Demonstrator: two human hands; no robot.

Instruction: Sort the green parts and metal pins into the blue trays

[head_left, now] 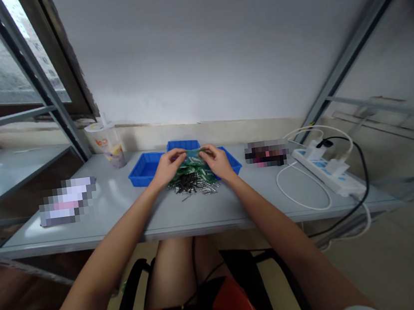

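My left hand and my right hand meet over the middle of the grey table. Both pinch a small green strip-like piece between thumbs and fingers, one hand at each end. Below them lies a heap of green pieces and a pile of small dark metal parts. Blue plastic trays stand just behind the hands, partly hidden by them.
A plastic drink cup stands at the back left. A white power strip with white and black cables lies at the right. Blurred items rest at the left and the back right. Metal shelving frames both sides.
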